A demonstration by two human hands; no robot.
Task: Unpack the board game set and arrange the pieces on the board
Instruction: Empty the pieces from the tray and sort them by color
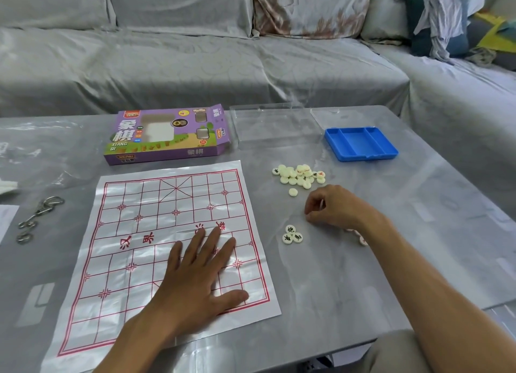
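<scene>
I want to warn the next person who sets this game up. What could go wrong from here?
1. The board sheet is thin and creased; only the flat left hand holds it, so it may shift or curl once released.
2. Several pieces lie under the right forearm; a sweep could scatter them.
3. The right hand pinches a small piece; it could slip.

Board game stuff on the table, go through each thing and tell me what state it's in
Board sheet: unfolded flat, no pieces on it.
Left hand: flat on the sheet.
Right hand: fingers curled, pinching a piece.
Piece pile: loose heap, mostly face-down.
Three pieces: face-up, clustered.
Blue tray: empty.
Purple box: end flap open.
Clear lid: off the tray.
</scene>
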